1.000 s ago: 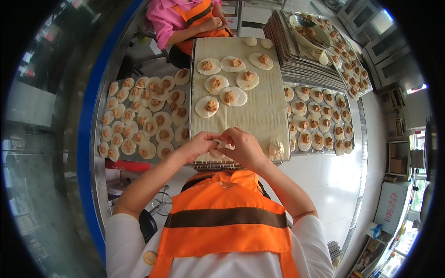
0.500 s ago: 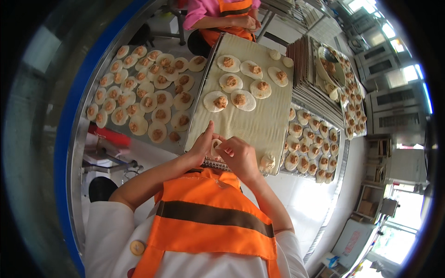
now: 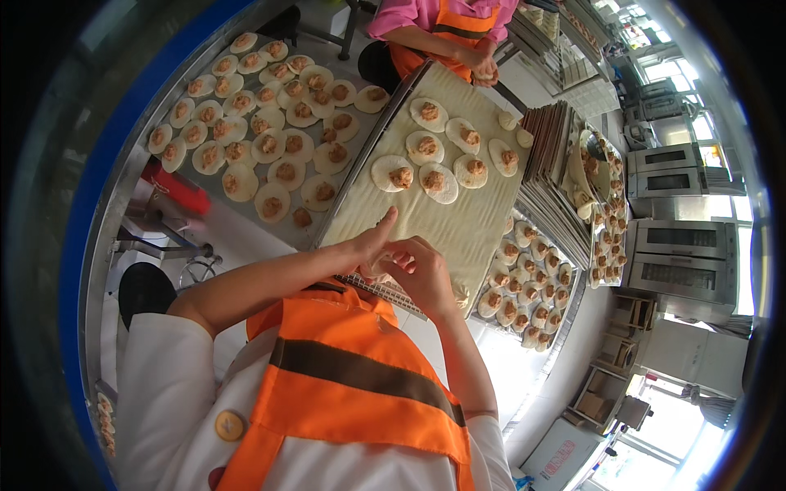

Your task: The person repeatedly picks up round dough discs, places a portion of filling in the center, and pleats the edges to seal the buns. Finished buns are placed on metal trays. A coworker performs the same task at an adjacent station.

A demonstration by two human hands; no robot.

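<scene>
At the near edge of the cloth-lined board (image 3: 446, 229): dough piece (image 3: 378, 266) cradled in the left hand (image 3: 364, 250), thumb raised, and pinched by the right hand (image 3: 422, 274), exact shape hard to tell. Farther up the board, seven flat rounds (image 3: 446, 190) with brown filling (image 3: 429, 111); beside the right wrist, one pale bun (image 3: 461, 296). To the left, a tray (image 3: 368, 131) of more filled discs (image 3: 240, 182).

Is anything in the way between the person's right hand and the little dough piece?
Nothing I can see. The right hand is right at the dough piece, which the left hand holds.
</scene>
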